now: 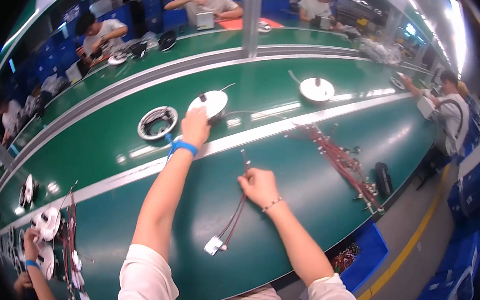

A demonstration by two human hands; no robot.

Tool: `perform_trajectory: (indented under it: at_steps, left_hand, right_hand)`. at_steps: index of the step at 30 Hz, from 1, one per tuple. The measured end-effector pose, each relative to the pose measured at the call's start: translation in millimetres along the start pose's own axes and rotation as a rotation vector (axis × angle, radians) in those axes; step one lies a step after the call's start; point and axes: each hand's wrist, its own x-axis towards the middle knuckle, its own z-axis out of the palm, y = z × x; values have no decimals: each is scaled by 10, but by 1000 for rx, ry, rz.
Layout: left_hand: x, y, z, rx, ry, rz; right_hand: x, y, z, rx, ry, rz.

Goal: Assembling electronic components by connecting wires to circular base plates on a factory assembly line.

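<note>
My left hand (195, 128) reaches out over the green belt and grips the near edge of a white round housing (215, 102) with a dark knob-like part on top and a thin cable. Its fingertips are partly hidden. Closer to me, my right hand (259, 187) is closed in a pinch on a dark red wire harness (236, 218). One end of the harness sticks up past my fingers; the other trails down to a small white connector piece (213, 245) on the table. Just left of my left hand lies a white ring-shaped housing (157, 123), dark inside.
Another white round housing (316, 90) sits further right on the belt. A bundle of red wire harnesses (341, 162) and a black object (383, 179) lie on the right of the table. A co-worker's hand (32, 243) handles white parts at lower left. A blue bin (365, 255) stands below the edge.
</note>
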Motion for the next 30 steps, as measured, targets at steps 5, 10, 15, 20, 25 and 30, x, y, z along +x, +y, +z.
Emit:
perform_trajectory:
  at_steps: [5,10,15,20,25,30]
  left_hand:
    - [-134,-343,40,-68,94,-9]
    - [-364,-366,-247,-233,137,43]
    - [-682,-304,-919,-421,144,-34]
    - [-1308,-410,-1693,-790,224,-248]
    - [-1952,-198,-2207,-1394,53,-556]
    - [-2392,-150,-2355,-1524,40,-660]
  right_hand:
    - [17,-200,34,6,-5,32]
    - [-26,-142,-56,15,67,73]
    - [-58,-170,-68,83,314,-204]
    - [-300,-684,56,331,-1,-341]
    - [-553,-1329,195,593,-427,-128]
    - [-635,-1454,328,739,-208,-269]
